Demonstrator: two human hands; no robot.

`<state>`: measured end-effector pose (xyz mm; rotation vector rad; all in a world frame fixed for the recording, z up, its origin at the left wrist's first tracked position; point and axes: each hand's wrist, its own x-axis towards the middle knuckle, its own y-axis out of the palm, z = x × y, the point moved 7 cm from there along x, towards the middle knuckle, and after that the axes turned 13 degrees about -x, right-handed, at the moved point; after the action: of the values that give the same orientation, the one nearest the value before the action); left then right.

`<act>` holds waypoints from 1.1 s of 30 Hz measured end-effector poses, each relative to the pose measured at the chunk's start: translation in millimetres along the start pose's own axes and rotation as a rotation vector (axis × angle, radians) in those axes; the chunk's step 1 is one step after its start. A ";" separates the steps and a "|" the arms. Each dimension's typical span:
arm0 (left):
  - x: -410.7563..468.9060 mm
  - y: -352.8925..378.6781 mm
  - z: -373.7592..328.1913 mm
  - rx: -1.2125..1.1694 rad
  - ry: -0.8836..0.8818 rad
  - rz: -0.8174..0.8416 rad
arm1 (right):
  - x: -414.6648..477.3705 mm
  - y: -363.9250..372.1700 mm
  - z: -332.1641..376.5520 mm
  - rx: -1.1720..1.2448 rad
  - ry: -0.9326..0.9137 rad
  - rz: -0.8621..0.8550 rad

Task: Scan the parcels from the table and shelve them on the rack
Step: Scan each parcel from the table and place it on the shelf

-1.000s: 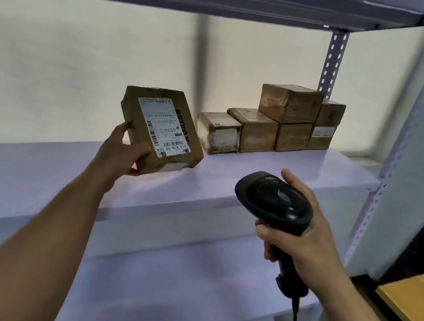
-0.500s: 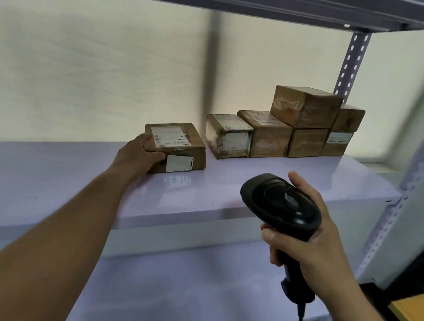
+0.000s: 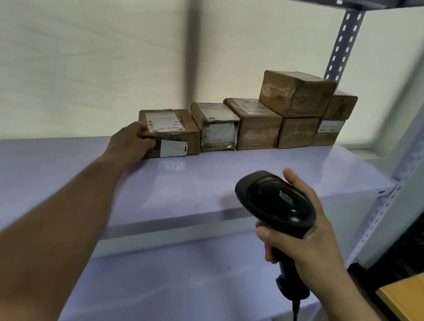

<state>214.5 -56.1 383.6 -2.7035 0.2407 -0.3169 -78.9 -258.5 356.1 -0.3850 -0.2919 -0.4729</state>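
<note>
A flat brown parcel (image 3: 174,131) with a white label on top lies on the pale rack shelf (image 3: 202,183), pushed back toward the wall and touching the row of parcels to its right. My left hand (image 3: 131,140) grips its left front corner, thumb on the front face. My right hand (image 3: 300,236) holds a black barcode scanner (image 3: 278,204) by its handle, in front of the shelf edge, its cable hanging down.
Several brown parcels (image 3: 297,96) stand stacked in a row at the back right of the shelf. A perforated rack post (image 3: 342,42) rises behind them, another post (image 3: 376,217) at the right front. A lower shelf (image 3: 175,290) lies below. A yellow table corner (image 3: 416,297) shows at the right.
My left hand lowered the labelled parcel from the air onto the shelf, then slid it back and right against the row. The scanner hand stayed roughly in place.
</note>
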 end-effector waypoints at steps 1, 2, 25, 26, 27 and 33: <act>-0.7 1.5 0.3 -0.012 -0.006 0.009 | -0.2 -0.8 -2.6 0.001 0.001 0.005; -3.1 3.1 0.4 -0.021 -0.008 0.016 | -1.0 -2.0 -5.0 0.002 0.007 0.010; -328.7 279.5 -82.6 -0.053 0.403 0.155 | -197.3 -216.9 -55.5 0.051 0.158 -0.178; -342.9 293.0 -86.6 -0.046 0.408 0.181 | -209.3 -229.4 -58.1 0.044 0.168 -0.186; -356.4 306.4 -90.6 -0.042 0.407 0.209 | -220.9 -241.7 -59.9 0.034 0.179 -0.194; -433.8 378.4 -126.9 -0.046 0.432 0.347 | -282.4 -313.7 -67.2 -0.010 0.211 -0.268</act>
<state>-279.8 -352.6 260.1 -2.5431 0.8355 -0.7909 -461.3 -436.1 286.4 -0.3034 -0.1364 -0.7724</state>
